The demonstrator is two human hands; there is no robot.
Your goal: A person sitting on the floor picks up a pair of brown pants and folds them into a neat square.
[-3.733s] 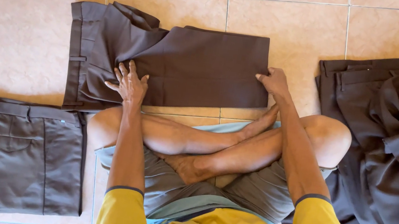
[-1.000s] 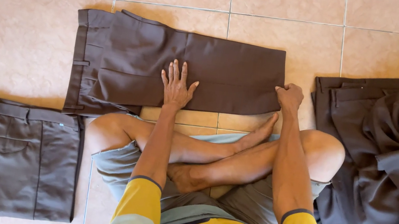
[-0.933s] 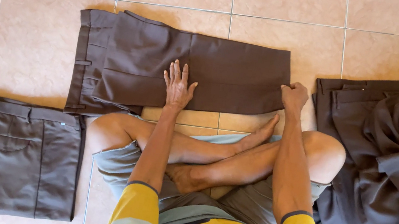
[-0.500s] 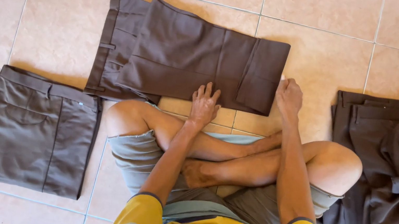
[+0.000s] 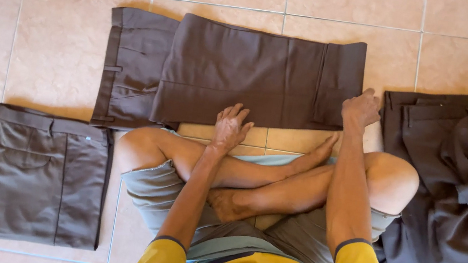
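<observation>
A pair of dark brown trousers point(image 5: 236, 76) lies flat on the tiled floor in front of my crossed legs, folded lengthwise, with the waistband at the left and the leg ends at the right. My left hand point(image 5: 230, 126) rests at the near edge of the trousers, fingers spread and holding nothing. My right hand point(image 5: 359, 110) is closed on the near right corner of the trousers, by the leg hems.
A folded grey-brown pair of trousers point(image 5: 45, 176) lies on the floor to my left. A loose heap of dark trousers point(image 5: 459, 196) sits at my right. My bare legs point(image 5: 264, 176) are crossed under my arms. Pale pink floor tiles point(image 5: 55, 43) surround everything.
The view has shifted over the trousers. My left hand slid back from the middle of the trousers to their near edge. My right hand stays at the right corner.
</observation>
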